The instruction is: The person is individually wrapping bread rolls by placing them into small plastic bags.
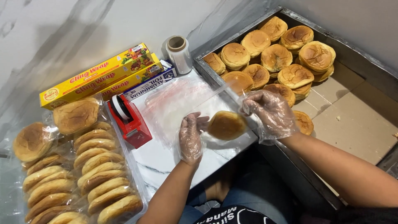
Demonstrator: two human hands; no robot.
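A round golden bun [226, 125] sits inside a clear plastic bag [215, 97] above the white marble counter [166, 159]. My left hand [190, 137], in a thin clear glove, holds the bun at its left side through the bag. My right hand [269, 113], also gloved, pinches the upper right edge of the bag. A stack of flat clear bags [172, 105] lies on the counter just behind the bun.
A metal tray [352, 120] lined with brown paper holds several loose buns [273, 58] at the right. Bagged buns [83, 166] pile up at the left. A red tape dispenser [129, 120], yellow and blue wrap boxes [99, 74] and a film roll [179, 53] stand behind.
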